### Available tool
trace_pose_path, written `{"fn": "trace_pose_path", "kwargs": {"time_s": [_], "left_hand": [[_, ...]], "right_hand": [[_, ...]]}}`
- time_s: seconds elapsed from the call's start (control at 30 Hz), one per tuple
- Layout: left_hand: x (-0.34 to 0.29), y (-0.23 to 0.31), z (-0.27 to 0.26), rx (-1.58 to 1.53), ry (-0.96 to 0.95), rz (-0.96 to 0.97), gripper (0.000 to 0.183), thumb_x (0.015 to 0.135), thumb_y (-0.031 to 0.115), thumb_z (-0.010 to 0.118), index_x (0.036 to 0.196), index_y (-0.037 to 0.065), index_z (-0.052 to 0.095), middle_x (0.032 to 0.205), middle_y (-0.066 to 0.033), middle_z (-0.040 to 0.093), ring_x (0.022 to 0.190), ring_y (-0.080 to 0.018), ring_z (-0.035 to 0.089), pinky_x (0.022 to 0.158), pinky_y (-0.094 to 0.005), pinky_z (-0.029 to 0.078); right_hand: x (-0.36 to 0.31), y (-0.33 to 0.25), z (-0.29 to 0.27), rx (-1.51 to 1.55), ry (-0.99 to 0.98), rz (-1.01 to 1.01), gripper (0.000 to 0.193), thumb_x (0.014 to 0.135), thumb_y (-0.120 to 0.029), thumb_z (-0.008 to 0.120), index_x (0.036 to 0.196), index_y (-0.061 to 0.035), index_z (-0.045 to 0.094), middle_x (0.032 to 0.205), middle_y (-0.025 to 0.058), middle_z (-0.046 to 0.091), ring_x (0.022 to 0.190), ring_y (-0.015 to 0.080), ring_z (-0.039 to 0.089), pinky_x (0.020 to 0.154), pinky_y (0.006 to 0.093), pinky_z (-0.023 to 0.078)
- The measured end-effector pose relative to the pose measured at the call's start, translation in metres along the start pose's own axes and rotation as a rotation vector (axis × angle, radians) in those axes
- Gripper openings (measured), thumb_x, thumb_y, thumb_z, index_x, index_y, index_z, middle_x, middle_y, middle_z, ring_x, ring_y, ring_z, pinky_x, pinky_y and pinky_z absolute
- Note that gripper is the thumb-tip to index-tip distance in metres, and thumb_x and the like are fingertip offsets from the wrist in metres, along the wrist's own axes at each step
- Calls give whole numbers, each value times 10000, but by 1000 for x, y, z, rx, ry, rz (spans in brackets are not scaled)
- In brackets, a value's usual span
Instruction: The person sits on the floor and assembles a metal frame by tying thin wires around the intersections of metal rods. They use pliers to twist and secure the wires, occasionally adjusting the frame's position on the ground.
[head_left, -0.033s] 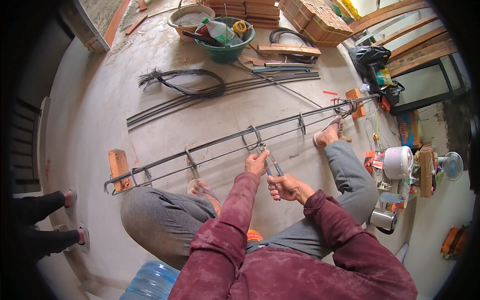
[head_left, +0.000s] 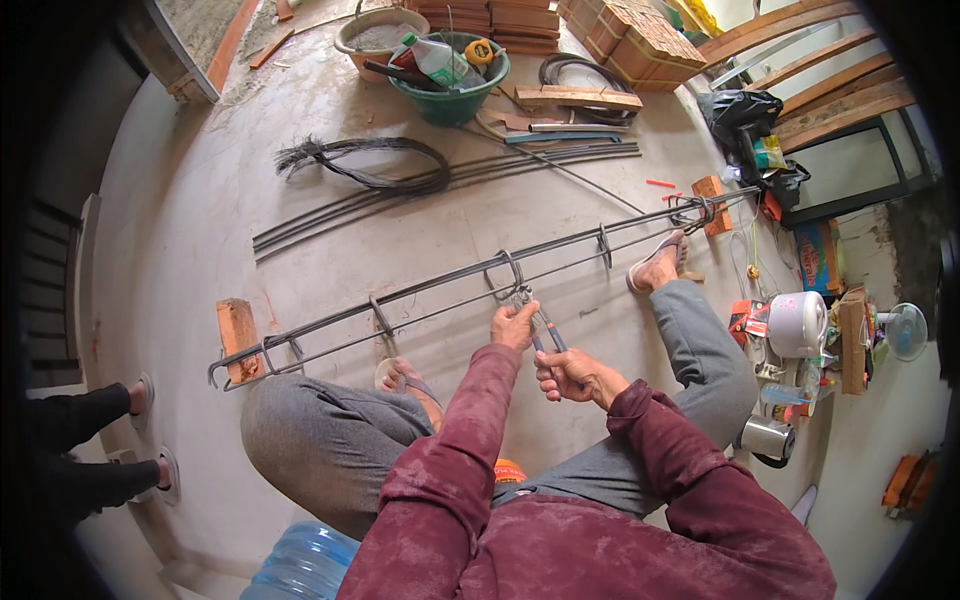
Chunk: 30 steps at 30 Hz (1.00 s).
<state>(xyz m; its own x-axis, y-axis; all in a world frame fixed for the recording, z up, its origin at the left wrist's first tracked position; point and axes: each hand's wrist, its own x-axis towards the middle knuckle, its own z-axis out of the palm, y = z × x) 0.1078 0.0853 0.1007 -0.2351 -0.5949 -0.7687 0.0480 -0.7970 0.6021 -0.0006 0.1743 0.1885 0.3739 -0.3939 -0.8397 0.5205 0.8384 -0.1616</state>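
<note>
My right hand (head_left: 575, 375) is closed around the handles of a pair of pliers (head_left: 548, 328) with dark, red-marked grips. The jaws reach up to a bent steel stirrup (head_left: 515, 268) on a long rebar cage (head_left: 440, 283). Close beside the jaws, my left hand (head_left: 513, 326) has its fingers pinched together just below the lower bar; what they hold is too small to make out. The cage runs slantwise across the floor, its ends raised on an orange brick (head_left: 238, 335) at left and another brick (head_left: 712, 205) at right. Several stirrups hang along it.
Beyond the cage lie loose rebars (head_left: 350, 212) and a coil of black tie wire (head_left: 400, 165). A green bucket (head_left: 450, 105) holds a bottle and tools. My feet flank the cage. Another person's legs (head_left: 105, 440) stand at left. A kettle (head_left: 768, 438) and rice cooker (head_left: 796, 325) stand right.
</note>
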Motion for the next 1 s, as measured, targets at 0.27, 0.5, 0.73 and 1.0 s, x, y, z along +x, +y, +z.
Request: {"fn": "trace_pose_path", "kwargs": {"time_s": [0.27,0.5,0.73,1.0], "left_hand": [[31,-28,-8,236,41,1,311,813,279,671,969,59,515,813,-61,583,601,-159,563,563,-358,532],[-39,30,-19,81,-46,102,205,926,210,557,1013,35,495,848,-92,631,589,-154,610,537,-318,545],[-196,157,-17,308,-377,717,218,962,244,588,922,54,490,751,-47,603,533,-72,529,446,-205,413],[-221,216,-55,229,-328,915,220,944,240,622,881,69,499,687,-14,553,500,-37,468,422,-193,385]], "right_hand": [[4,27,1,-207,275,-106,166,975,-264,545,949,-108,498,773,53,571,610,166,548,526,323,460],[26,43,-18,-982,627,4,319,931,-292,546,1128,-41,540,911,143,658,784,304,662,689,425,532],[84,28,-64,-1959,873,-782,353,760,-176,659,1091,-114,555,1008,158,573,944,347,588,761,488,477],[135,11,-170,-2040,817,-978,137,890,-100,480,982,-72,576,1017,172,585,977,351,578,824,456,483]]}}
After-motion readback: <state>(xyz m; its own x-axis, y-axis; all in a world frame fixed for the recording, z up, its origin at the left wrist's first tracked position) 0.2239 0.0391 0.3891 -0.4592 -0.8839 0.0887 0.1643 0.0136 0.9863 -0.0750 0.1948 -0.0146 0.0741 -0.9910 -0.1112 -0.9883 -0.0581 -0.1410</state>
